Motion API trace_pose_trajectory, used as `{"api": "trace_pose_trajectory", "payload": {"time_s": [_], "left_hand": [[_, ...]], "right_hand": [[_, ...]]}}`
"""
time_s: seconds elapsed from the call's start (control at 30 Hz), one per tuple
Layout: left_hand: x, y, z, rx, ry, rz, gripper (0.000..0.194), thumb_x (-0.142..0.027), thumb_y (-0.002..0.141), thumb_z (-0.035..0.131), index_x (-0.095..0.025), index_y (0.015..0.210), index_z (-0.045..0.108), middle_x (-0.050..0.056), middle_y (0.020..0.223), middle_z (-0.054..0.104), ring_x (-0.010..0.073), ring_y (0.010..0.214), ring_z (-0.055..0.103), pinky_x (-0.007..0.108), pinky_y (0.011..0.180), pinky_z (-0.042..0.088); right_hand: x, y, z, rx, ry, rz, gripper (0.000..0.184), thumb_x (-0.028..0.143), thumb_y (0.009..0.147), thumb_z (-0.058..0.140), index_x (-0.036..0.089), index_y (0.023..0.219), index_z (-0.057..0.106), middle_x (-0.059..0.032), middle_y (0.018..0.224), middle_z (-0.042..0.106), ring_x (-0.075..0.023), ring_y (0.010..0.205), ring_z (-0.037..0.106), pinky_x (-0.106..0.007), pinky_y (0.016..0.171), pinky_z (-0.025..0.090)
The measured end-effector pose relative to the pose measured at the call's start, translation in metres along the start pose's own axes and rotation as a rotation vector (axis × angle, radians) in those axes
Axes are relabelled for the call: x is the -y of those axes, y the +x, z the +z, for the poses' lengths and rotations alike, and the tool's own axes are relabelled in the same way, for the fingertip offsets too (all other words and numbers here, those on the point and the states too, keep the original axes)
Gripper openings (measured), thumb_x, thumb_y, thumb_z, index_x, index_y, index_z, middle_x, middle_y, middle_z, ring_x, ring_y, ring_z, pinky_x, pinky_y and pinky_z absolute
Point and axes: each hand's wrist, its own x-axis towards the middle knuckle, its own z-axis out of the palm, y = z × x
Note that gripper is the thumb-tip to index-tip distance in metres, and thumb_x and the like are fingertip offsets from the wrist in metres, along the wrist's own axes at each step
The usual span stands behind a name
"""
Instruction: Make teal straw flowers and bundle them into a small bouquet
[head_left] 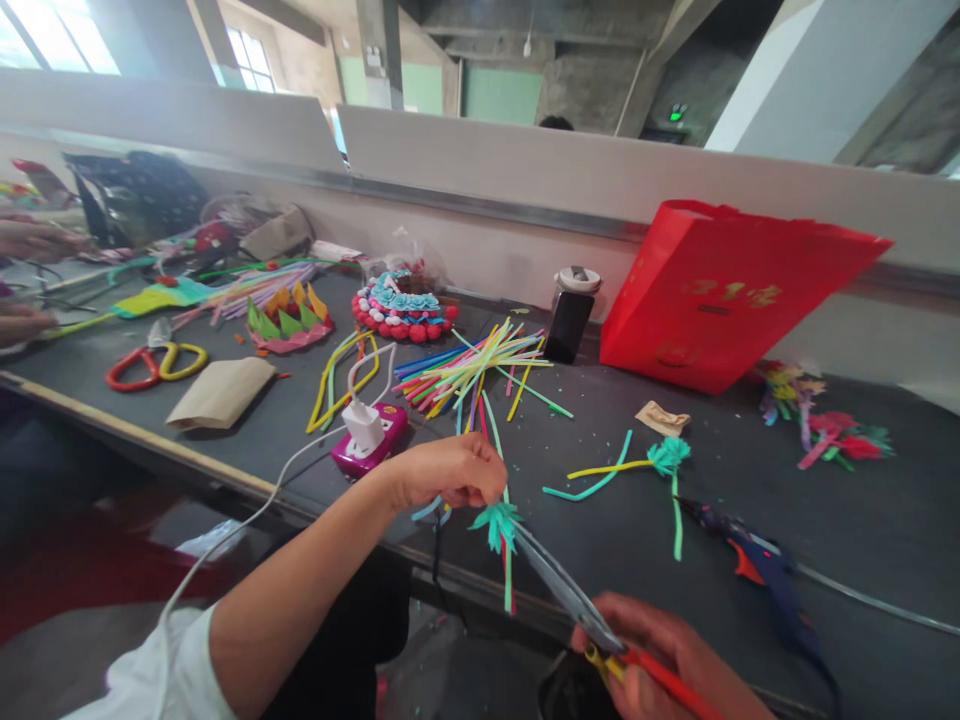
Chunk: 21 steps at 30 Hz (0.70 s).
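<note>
My left hand point(454, 472) is closed, its fingers pinched at the top of a teal fringed flower point(496, 526) near the table's front edge. Thin green and red stems run past the flower, above and below it. In my right hand point(667, 650) is a pair of scissors point(562, 580) with red and yellow handles. Its long metal blades point up and left, their tips touching or very close to the flower's right side. Whether the blades are fully together cannot be made out. A second teal flower point(667, 455) with yellow and green stems lies on the table to the right.
A glue gun point(765, 560) lies at the right. Behind are a pile of coloured stems point(480, 365), a phone point(570, 325) against a cup and a red bag point(735, 290). A purple power socket point(371, 445) with cable, and other scissors point(157, 360), lie left. Another person's hands point(30, 240) show far left.
</note>
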Motion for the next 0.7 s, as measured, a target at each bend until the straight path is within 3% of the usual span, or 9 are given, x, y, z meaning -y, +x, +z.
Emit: {"api": "trace_pose_trajectory", "payload": {"time_s": [0.4,0.57,0.7], "left_hand": [[-0.003,0.000,0.006,-0.024,0.033,-0.022,0.017,-0.022,0.056,0.057,-0.016,0.044,0.047,-0.005,0.042,0.039,0.0060,0.040,0.026,0.022,0.037,0.012],[-0.004,-0.001,0.007,-0.024,0.054,-0.035,0.018,-0.023,0.056,0.057,-0.016,0.043,0.046,-0.005,0.042,0.038,0.0061,0.041,0.025,0.022,0.038,0.012],[-0.004,-0.002,0.006,0.008,0.091,-0.023,0.017,-0.023,0.057,0.057,-0.017,0.045,0.048,-0.005,0.042,0.039,0.0069,0.041,0.027,0.023,0.038,0.014]], "right_hand": [[-0.007,0.003,-0.007,-0.015,0.001,0.050,0.072,0.082,0.067,0.060,0.017,0.096,0.057,0.0060,0.060,0.043,-0.0057,0.050,0.033,-0.017,0.048,0.029],[-0.017,0.002,-0.008,-0.111,-0.058,0.072,0.048,0.063,0.077,0.064,0.017,0.094,0.065,-0.0001,0.066,0.058,-0.0125,0.059,0.051,-0.020,0.053,0.040],[-0.011,0.000,-0.006,-0.126,-0.036,0.125,0.036,0.051,0.075,0.068,0.018,0.090,0.065,0.0014,0.064,0.058,-0.0122,0.059,0.052,-0.019,0.054,0.041]]}}
